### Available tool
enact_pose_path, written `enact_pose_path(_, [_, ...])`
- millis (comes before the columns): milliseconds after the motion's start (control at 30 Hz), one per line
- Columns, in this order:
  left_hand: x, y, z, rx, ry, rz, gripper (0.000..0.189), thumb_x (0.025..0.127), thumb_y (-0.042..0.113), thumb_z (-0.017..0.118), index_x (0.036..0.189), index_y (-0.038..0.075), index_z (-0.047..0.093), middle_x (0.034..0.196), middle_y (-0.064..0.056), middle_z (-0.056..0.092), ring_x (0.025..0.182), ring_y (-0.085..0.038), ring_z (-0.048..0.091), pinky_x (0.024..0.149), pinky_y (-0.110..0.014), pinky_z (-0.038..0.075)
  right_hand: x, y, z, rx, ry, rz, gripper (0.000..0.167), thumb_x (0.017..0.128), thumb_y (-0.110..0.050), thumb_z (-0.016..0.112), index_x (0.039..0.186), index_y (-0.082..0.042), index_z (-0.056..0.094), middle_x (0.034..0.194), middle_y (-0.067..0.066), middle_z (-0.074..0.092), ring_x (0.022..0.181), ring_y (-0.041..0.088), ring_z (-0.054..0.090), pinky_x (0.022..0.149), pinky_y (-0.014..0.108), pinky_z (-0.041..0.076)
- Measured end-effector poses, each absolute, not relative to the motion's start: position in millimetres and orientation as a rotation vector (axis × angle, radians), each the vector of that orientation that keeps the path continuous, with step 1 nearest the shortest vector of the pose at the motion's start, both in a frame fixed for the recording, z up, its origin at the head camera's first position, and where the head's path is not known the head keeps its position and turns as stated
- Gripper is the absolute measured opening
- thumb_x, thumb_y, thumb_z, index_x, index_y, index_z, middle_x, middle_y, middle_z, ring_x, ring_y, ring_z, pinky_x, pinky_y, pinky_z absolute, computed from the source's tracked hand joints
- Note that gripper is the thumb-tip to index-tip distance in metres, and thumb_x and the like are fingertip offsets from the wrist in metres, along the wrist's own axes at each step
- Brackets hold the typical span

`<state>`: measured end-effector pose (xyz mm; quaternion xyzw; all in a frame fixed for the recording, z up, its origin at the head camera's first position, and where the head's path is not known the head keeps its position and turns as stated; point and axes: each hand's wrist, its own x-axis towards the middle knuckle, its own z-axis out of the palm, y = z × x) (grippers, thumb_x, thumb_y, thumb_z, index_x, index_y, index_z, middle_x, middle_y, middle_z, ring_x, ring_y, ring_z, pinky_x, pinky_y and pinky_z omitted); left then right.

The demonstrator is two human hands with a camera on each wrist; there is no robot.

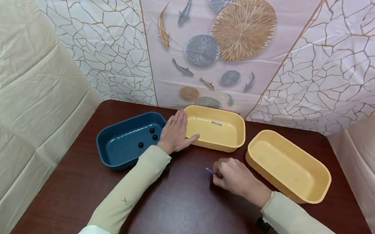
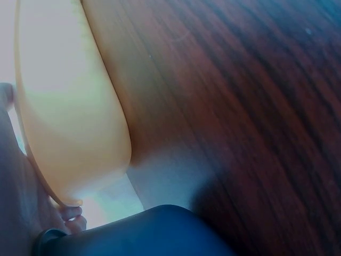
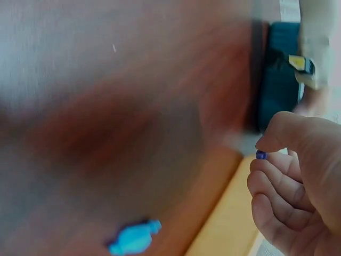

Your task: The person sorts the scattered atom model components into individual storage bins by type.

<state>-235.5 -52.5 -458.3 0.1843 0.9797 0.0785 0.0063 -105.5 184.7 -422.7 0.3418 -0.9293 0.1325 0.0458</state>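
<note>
A thin purple rod [image 1: 209, 170] is pinched between the thumb and forefinger of my right hand [image 1: 234, 176], above the table in front of the middle yellow bin [image 1: 213, 146]. In the right wrist view one purple end of the rod [image 3: 261, 154] shows at the fingertips, with the other fingers curled beneath. Extended fingers of my left hand [image 1: 174, 132] lie along the left rim of that bin, its thumb spread toward the front wall. Inside the bin lies another purple rod [image 1: 216, 123] with small knobs at its ends.
Left of the middle bin stands a dark blue bin [image 1: 110, 158] with 3 black balls [image 1: 140, 145] in it. A second yellow bin [image 1: 277, 180] sits angled at the right, a small faint piece on its floor. Patterned cloth [image 1: 110, 43] hangs behind the dark wooden table [image 1: 179, 213].
</note>
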Motion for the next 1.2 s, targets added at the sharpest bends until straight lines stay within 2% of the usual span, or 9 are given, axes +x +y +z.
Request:
enact_pose_path(267, [-236, -52, -458, 0.582, 3.069, 0.234, 0.105, 0.101, 0.076, 0.035, 0.169, -0.001, 0.01, 0.179, -0.017, 0.011, 0.167, -0.03, 0.012, 0.136, -0.044, 0.014, -126, 200, -403, 1.007, -2.801, 0.329, 0.022, 0.077, -0.006, 0.082, 0.07, -0.017, 0.064, 0.06, -0.013, 0.047, 0.056, 0.002, 0.046, 0.051, 0.02, 0.042])
enact_pose_path(433, [-236, -52, -459, 0.58, 3.068, 0.223, 0.106, 0.1, 0.076, 0.035, 0.169, -0.001, 0.01, 0.179, -0.017, 0.011, 0.167, -0.03, 0.012, 0.136, -0.044, 0.014, -138, 207, -390, 1.003, -2.786, 0.334, 0.025, 0.078, -0.004, 0.08, 0.068, -0.018, 0.062, 0.061, -0.011, 0.046, 0.058, 0.003, 0.044, 0.052, 0.021, 0.042])
enact_pose_path(733, [-237, -52, -458, 0.566, 3.057, 0.193, 0.106, 0.1, 0.078, 0.032, 0.169, 0.0, 0.008, 0.179, -0.016, 0.009, 0.167, -0.029, 0.01, 0.136, -0.044, 0.014, -164, 212, -378, 0.954, -2.822, 0.306, 0.015, 0.083, -0.003, 0.077, 0.075, -0.013, 0.069, 0.071, -0.005, 0.061, 0.062, 0.008, 0.049, 0.057, 0.026, 0.047])
enact_pose_path(900, [-236, -52, -457, 0.564, 3.051, 0.202, 0.107, 0.1, 0.078, 0.032, 0.169, 0.0, 0.007, 0.179, -0.015, 0.008, 0.168, -0.029, 0.009, 0.136, -0.043, 0.013, -177, 213, -378, 0.935, -2.827, 0.28, 0.016, 0.081, 0.0, 0.073, 0.073, -0.013, 0.068, 0.068, -0.004, 0.058, 0.06, 0.012, 0.048, 0.055, 0.03, 0.046])
enact_pose_path(1200, [-237, -52, -458, 0.561, 3.041, 0.213, 0.107, 0.1, 0.078, 0.032, 0.169, 0.001, 0.006, 0.179, -0.015, 0.006, 0.168, -0.029, 0.008, 0.137, -0.044, 0.012, -203, 210, -378, 0.882, -2.899, 0.221, 0.011, 0.086, -0.002, 0.073, 0.078, -0.009, 0.071, 0.079, 0.005, 0.068, 0.066, 0.016, 0.054, 0.058, 0.034, 0.05])
